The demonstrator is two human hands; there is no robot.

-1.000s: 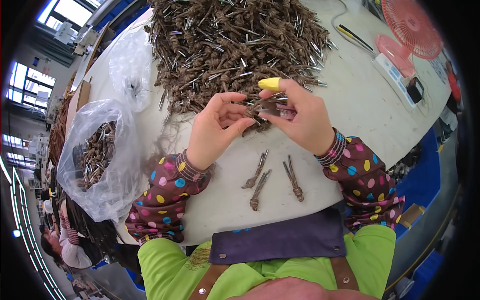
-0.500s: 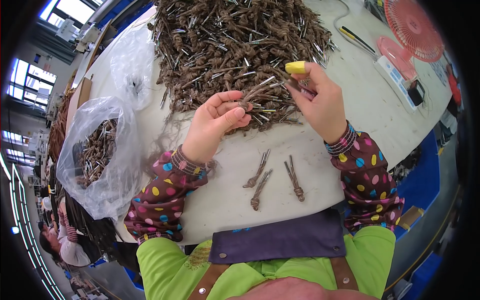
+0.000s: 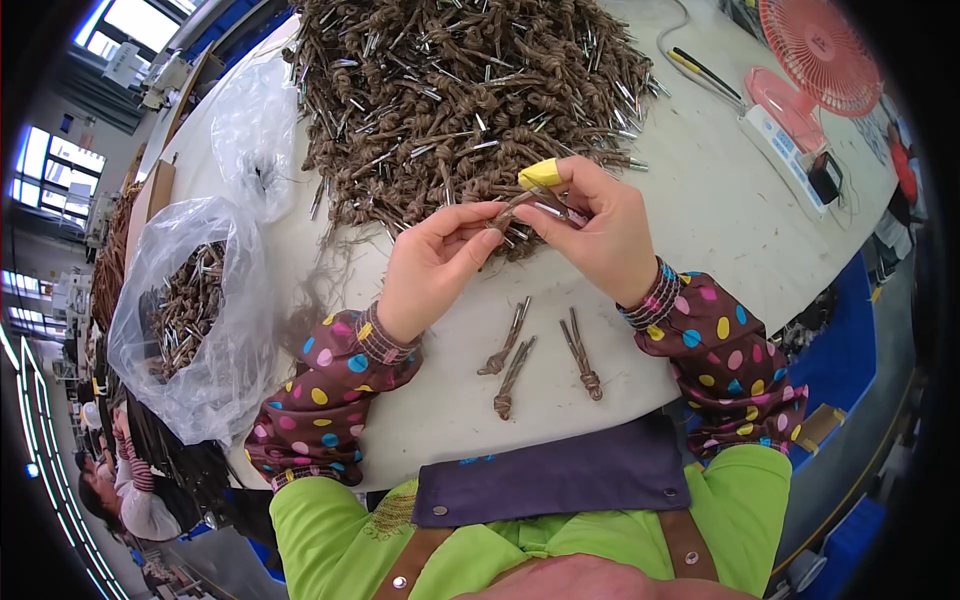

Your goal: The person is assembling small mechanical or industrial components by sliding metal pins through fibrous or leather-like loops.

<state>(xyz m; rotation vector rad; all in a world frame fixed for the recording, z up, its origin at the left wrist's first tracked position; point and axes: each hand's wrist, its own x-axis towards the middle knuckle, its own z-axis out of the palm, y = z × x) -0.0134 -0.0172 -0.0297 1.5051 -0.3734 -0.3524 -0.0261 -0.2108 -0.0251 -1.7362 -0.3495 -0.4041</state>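
My left hand (image 3: pixel 437 262) pinches a knotted brown cord (image 3: pixel 507 214) with metal tips, held over the front edge of a large pile of similar cords (image 3: pixel 470 110). Close against it, my right hand (image 3: pixel 597 228) has its fingers curled round a small silvery metal tool (image 3: pixel 549 209), partly hidden; its exact kind does not show. A yellow wrap (image 3: pixel 538 175) covers the tip of my right index finger. Three more knotted cords lie nearer me on the white table: one on the left (image 3: pixel 508 337), one in the middle (image 3: pixel 515 380) and one on the right (image 3: pixel 580 354).
An open clear plastic bag (image 3: pixel 240 330) holding knotted cords stands at the left. Behind it lies another clear bag (image 3: pixel 255 130). At the far right are a pink fan (image 3: pixel 822 55) and a white power strip (image 3: pixel 780 150). A yellow-and-black pen-like tool (image 3: pixel 705 75) lies near a grey cable.
My right hand has moved left and slightly down, bringing the metal tool to the cord in my left hand. The left hand keeps its pinch, a little lower.
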